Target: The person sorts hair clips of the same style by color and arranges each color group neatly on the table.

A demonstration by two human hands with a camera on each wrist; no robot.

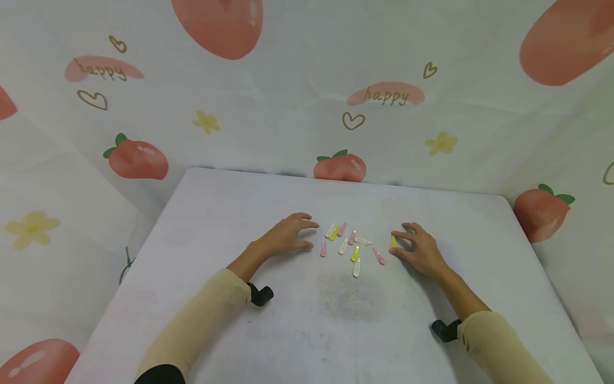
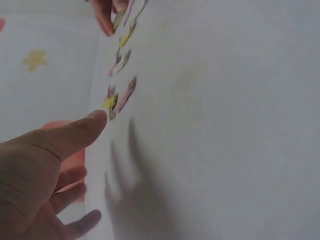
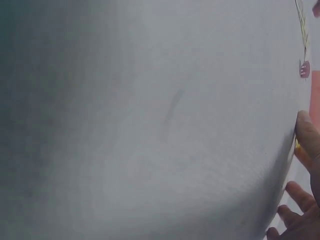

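Observation:
Snap hair clips in pink, yellow and white lie loosely spread on the white table between the two hands. My right hand (image 1: 419, 252) pinches a yellow hair clip (image 1: 393, 241) between thumb and fingertips, right of the group. Nearest to it lies a pink clip (image 1: 379, 256). To the left of the group, my left hand (image 1: 288, 234) hovers with fingers spread and nothing in it; a pink clip (image 1: 323, 248) and a white clip (image 1: 329, 231) are closest to its fingertips. In the right wrist view, the thumb (image 3: 306, 131) partly hides a bit of yellow.
Toward the front of the group are a yellow clip (image 1: 355, 254) and a white clip (image 1: 357, 268). A small yellow bit (image 1: 256, 238) peeks out behind the left wrist. The table (image 1: 307, 330) meets a printed cloth backdrop (image 1: 288, 106) at its far edge.

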